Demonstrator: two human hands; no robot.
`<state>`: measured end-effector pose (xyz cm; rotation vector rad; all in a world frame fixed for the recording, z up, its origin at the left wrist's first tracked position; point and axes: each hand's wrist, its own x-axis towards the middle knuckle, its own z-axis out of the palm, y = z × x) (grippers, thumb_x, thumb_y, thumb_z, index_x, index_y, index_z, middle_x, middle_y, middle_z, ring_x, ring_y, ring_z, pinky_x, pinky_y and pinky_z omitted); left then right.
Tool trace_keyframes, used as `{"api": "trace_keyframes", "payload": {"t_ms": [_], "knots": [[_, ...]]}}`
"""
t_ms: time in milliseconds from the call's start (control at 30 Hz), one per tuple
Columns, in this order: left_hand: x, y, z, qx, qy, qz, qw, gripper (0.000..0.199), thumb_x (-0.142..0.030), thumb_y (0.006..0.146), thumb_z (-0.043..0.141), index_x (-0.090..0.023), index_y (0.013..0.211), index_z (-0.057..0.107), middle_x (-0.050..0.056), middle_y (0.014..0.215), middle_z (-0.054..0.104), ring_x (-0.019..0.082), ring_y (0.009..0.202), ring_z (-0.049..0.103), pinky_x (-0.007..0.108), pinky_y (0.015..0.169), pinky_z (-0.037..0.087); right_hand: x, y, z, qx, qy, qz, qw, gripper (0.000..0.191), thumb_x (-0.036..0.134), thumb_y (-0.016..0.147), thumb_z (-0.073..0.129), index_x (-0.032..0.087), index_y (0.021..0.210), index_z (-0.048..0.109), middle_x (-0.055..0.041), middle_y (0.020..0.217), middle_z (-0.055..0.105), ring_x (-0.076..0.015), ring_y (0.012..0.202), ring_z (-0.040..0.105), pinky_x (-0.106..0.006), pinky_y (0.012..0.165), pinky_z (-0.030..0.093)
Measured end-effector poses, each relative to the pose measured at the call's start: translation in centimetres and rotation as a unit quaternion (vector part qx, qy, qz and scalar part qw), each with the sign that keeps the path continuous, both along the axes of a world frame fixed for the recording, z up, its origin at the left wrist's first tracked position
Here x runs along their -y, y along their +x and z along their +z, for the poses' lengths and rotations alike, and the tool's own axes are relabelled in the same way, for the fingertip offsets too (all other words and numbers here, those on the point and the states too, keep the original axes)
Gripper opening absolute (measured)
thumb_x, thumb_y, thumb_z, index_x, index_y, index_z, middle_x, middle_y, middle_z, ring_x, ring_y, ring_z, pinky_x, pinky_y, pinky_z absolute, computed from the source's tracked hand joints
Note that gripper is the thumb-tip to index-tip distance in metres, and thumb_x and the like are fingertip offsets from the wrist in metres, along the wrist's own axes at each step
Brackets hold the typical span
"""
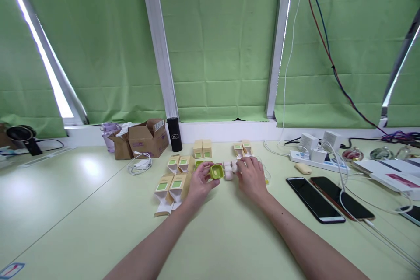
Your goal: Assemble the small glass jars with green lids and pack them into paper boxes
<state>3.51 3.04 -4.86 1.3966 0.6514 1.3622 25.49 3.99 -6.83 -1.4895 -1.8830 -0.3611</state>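
Note:
My left hand (pixel 201 183) holds a small square green cup-like case (pixel 216 172) between thumb and fingers, its hollow side facing me. Part of another green piece (pixel 198 163) shows just behind those fingers. My right hand (pixel 252 177) is bent down over a cluster of small pinkish-white blocks (pixel 229 173), its fingertips closed at the right end of the cluster. What the fingertips hold is mostly hidden, and a thin pale cord (pixel 267 170) lies beside that hand. Left of my left hand stand several small tan boxes (pixel 179 183) with green labels, the nearest with open flaps.
More tan boxes (pixel 202 148) stand behind my hands, with two open ones (pixel 243 148) to the right. At the back are a cardboard carton (pixel 147 140) and a black tumbler (pixel 174 134). On the right lie phones (pixel 315 200), cables and a power strip (pixel 318 162).

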Motion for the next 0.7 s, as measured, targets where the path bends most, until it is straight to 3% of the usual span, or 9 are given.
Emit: {"api": "trace_keyframes", "payload": {"t_ms": [67, 133, 167, 233, 300, 367, 467, 700], "knots": [[-0.1, -0.1, -0.1, 0.002, 0.007, 0.017, 1.000, 0.059, -0.025, 0.068, 0.097, -0.021, 0.116, 0.061, 0.014, 0.127, 0.078, 0.025, 0.109, 0.075, 0.036, 0.097, 0.054, 0.0, 0.0, 0.2, -0.138, 0.013, 0.048, 0.989, 0.021, 0.027, 0.096, 0.064, 0.021, 0.113, 0.075, -0.0151, 0.128, 0.070, -0.0359, 0.122, 0.053, -0.049, 0.100, 0.044], [-0.2, -0.2, -0.2, 0.004, 0.014, 0.030, 0.999, 0.059, -0.026, 0.069, 0.096, -0.021, 0.117, 0.061, 0.014, 0.128, 0.078, 0.025, 0.109, 0.075, 0.036, 0.097, 0.054, 0.1, -0.2, 0.4, -0.311, -0.004, 0.126, 0.942, 0.026, 0.044, 0.094, 0.067, 0.022, 0.106, 0.075, -0.0131, 0.117, 0.072, -0.0338, 0.112, 0.058, -0.046, 0.092, 0.048], [-0.2, -0.2, -0.2, 0.003, 0.017, 0.035, 0.999, 0.059, -0.027, 0.070, 0.096, -0.021, 0.117, 0.062, 0.014, 0.128, 0.078, 0.025, 0.110, 0.075, 0.036, 0.098, 0.054, 0.3, -0.5, 0.6, -0.399, -0.031, 0.170, 0.901, 0.032, 0.052, 0.092, 0.069, 0.022, 0.102, 0.076, -0.0119, 0.109, 0.073, -0.0318, 0.103, 0.060, -0.043, 0.085, 0.050], [-0.2, -0.2, -0.3, -0.005, 0.023, 0.043, 0.999, 0.058, -0.027, 0.070, 0.096, -0.021, 0.118, 0.062, 0.014, 0.128, 0.078, 0.026, 0.112, 0.074, 0.037, 0.099, 0.054, 0.9, -1.1, 1.1, -0.551, -0.111, 0.256, 0.786, 0.044, 0.064, 0.087, 0.074, 0.022, 0.099, 0.076, -0.0082, 0.092, 0.070, -0.0252, 0.082, 0.060, -0.036, 0.069, 0.048], [-0.2, -0.3, -0.3, -0.012, 0.027, 0.045, 0.999, 0.058, -0.026, 0.070, 0.095, -0.020, 0.118, 0.063, 0.015, 0.127, 0.078, 0.027, 0.114, 0.074, 0.038, 0.100, 0.054, 1.7, -1.8, 1.6, -0.638, -0.174, 0.324, 0.676, 0.044, 0.064, 0.082, 0.081, 0.022, 0.093, 0.076, -0.0053, 0.084, 0.067, -0.0211, 0.075, 0.058, -0.033, 0.064, 0.046], [-0.2, -0.3, -0.3, -0.013, 0.028, 0.042, 0.999, 0.059, -0.026, 0.071, 0.095, -0.019, 0.120, 0.063, 0.015, 0.126, 0.078, 0.028, 0.115, 0.074, 0.039, 0.100, 0.055, 2.5, -2.3, 2.1, -0.673, -0.204, 0.358, 0.614, 0.042, 0.060, 0.077, 0.089, 0.022, 0.089, 0.076, -0.0049, 0.086, 0.069, -0.0196, 0.076, 0.058, -0.031, 0.063, 0.046], [-0.3, -0.3, -0.3, -0.011, 0.028, 0.037, 0.999, 0.059, -0.025, 0.071, 0.095, -0.019, 0.121, 0.065, 0.015, 0.126, 0.078, 0.028, 0.114, 0.074, 0.038, 0.100, 0.055, 3.3, -2.8, 2.5, -0.686, -0.230, 0.378, 0.577, 0.040, 0.054, 0.074, 0.093, 0.022, 0.091, 0.077, -0.0066, 0.097, 0.072, -0.0190, 0.079, 0.060, -0.030, 0.063, 0.047], [-0.1, -0.4, -0.1, -0.002, 0.033, 0.022, 0.999, 0.058, -0.027, 0.072, 0.095, -0.019, 0.121, 0.065, 0.015, 0.126, 0.078, 0.029, 0.114, 0.075, 0.039, 0.100, 0.056, 3.6, -2.8, 2.6, -0.695, -0.231, 0.371, 0.571, 0.048, 0.048, 0.066, 0.099, 0.024, 0.099, 0.074, -0.0076, 0.102, 0.076, -0.0218, 0.082, 0.066, -0.032, 0.065, 0.050]]}}
